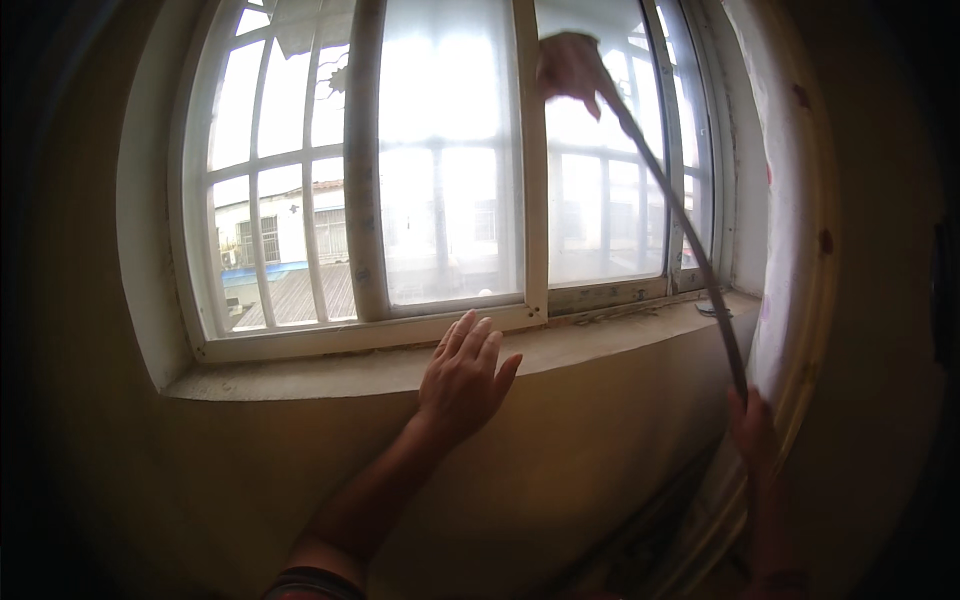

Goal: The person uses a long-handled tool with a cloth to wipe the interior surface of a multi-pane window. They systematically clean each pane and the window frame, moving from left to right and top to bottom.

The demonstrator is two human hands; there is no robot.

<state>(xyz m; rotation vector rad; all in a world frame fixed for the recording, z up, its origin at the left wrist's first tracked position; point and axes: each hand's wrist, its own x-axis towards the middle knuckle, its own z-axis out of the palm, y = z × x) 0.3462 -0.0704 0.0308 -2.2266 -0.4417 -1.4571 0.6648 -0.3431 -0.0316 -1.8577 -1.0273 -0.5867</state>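
My right hand [752, 424] grips the lower end of a long, thin dark stick [675, 202], at the right. The stick slants up and left across the window. At its upper end, a blurred reddish-brown bundle [571, 66], perhaps a cloth, is in front of the glass by the upright of the white sash; whether it touches the pane is hard to tell. Palm down, my left hand [466, 367] holds nothing. Its fingertips reach the bottom rail of the white window sash [360, 334], just above the sill.
A plastered window sill [600, 341] runs below the frame, with a small flat object [709, 309] near its right end. White bars [259, 217] cross the window outside. A pale curtain [776, 300] hangs at the right. Buildings and a ribbed roof [304, 296] show beyond.
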